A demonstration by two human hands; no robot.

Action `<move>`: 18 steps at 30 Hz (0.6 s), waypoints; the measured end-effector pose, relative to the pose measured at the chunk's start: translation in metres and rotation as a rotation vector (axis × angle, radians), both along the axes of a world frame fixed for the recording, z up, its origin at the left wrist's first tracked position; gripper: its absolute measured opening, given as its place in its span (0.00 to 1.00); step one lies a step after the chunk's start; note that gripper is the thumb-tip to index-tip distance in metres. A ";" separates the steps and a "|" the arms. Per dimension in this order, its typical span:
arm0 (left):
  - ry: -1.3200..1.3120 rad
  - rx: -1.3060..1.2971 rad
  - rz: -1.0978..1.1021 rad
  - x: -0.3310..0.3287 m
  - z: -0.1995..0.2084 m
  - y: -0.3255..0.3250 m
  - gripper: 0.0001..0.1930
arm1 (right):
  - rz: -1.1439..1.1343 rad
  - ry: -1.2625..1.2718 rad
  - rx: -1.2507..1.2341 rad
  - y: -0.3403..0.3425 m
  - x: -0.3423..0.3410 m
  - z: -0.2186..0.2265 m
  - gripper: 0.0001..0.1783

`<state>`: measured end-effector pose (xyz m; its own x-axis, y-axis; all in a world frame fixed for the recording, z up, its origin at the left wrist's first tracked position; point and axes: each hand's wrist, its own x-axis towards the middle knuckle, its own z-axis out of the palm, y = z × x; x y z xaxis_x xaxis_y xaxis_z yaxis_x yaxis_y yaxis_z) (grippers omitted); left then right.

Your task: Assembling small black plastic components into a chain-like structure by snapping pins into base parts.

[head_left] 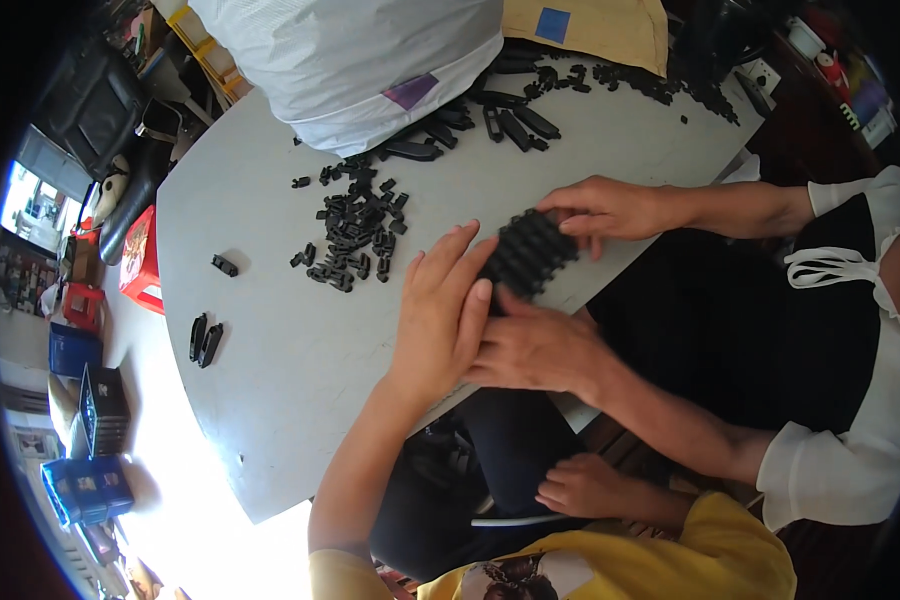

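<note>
My left hand (432, 325) is raised over the table's near side, fingers stretched out, beside a block of black plastic parts (532, 255) lined up in rows. Its fingertips come close to the block's left edge; whether they touch it I cannot tell. A person in white sleeves grips the block, one hand (610, 208) at its far right corner and the other (535, 345) below it, next to my thumb. My right hand (585, 485) rests low near my lap, its fingers curled in, with nothing showing in them.
Small black clips (355, 230) lie heaped mid-table. Longer black pieces (515, 128) sit by a white sack (360, 60) at the back. Two black pieces (206, 340) and a single one (225, 265) lie left on the grey table (280, 400). Red stools (142, 262) stand beyond its left edge.
</note>
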<state>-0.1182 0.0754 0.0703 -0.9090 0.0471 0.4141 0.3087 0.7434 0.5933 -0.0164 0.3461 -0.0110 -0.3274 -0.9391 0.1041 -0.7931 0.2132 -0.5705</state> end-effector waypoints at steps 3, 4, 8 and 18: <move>-0.075 0.299 -0.055 -0.006 0.003 -0.010 0.21 | -0.021 -0.008 0.122 0.033 0.026 -0.009 0.15; -0.143 0.442 -0.083 -0.007 0.003 -0.016 0.24 | -0.012 -0.039 0.186 0.045 0.031 -0.012 0.14; -0.327 0.527 -0.162 -0.004 0.001 -0.025 0.27 | -0.080 -0.157 0.357 0.069 0.048 -0.012 0.13; -0.172 -0.497 -0.115 -0.012 -0.022 0.009 0.24 | -0.382 -0.729 0.193 0.091 0.052 -0.024 0.14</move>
<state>-0.1297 0.0840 0.0486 -0.9391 0.3032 0.1618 0.3344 0.9145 0.2275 0.0360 0.4367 -0.0349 -0.5489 -0.7298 -0.4076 -0.0938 0.5383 -0.8375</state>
